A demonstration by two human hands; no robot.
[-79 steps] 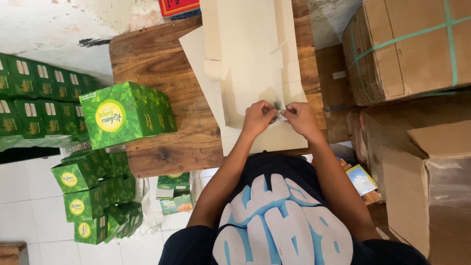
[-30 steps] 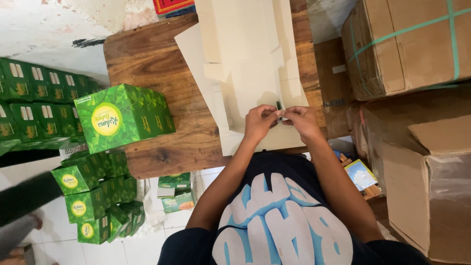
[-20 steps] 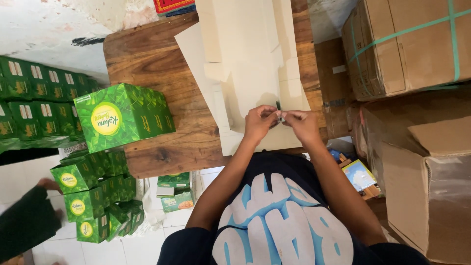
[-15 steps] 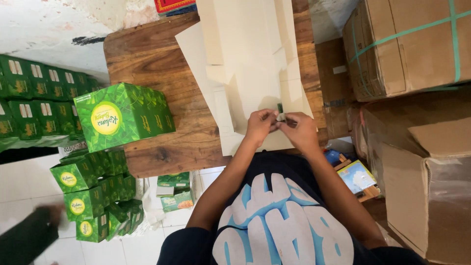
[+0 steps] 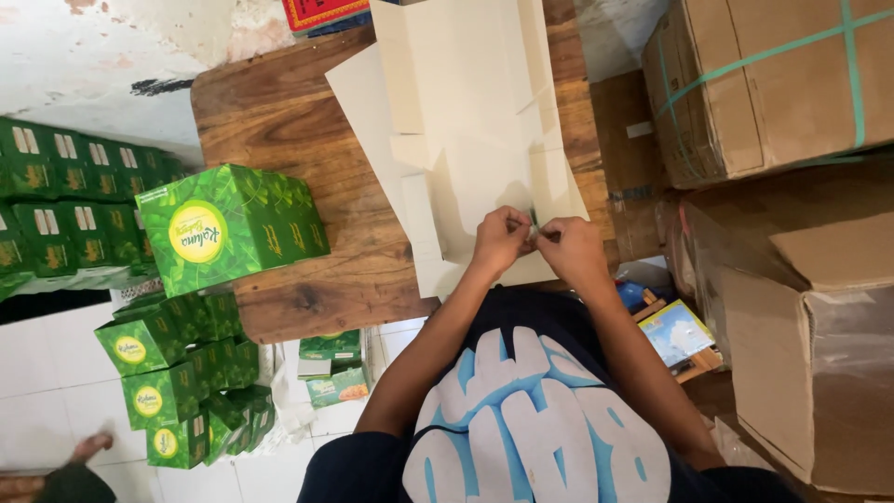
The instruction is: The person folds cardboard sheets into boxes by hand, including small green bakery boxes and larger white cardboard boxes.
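A stack of flat cream cardboard box blanks (image 5: 466,121) lies on the wooden table (image 5: 279,112). My left hand (image 5: 500,238) and my right hand (image 5: 570,250) meet at the near edge of the top blank. Their fingertips pinch together on a small dark green piece (image 5: 534,224) against the card. What the piece is, I cannot make out. A made-up green box (image 5: 233,228) with a yellow round label stands on the table to the left of my hands.
Many green boxes are stacked at the left (image 5: 65,196) and below the table edge (image 5: 177,373). Large brown cartons (image 5: 773,84) fill the right side, one with green strapping. Someone else's foot (image 5: 88,449) shows on the white tiles at bottom left.
My hands have stayed pinched at the blank's near edge, with small finger movements. A dark figure passed at the lower left; now only a foot shows there.
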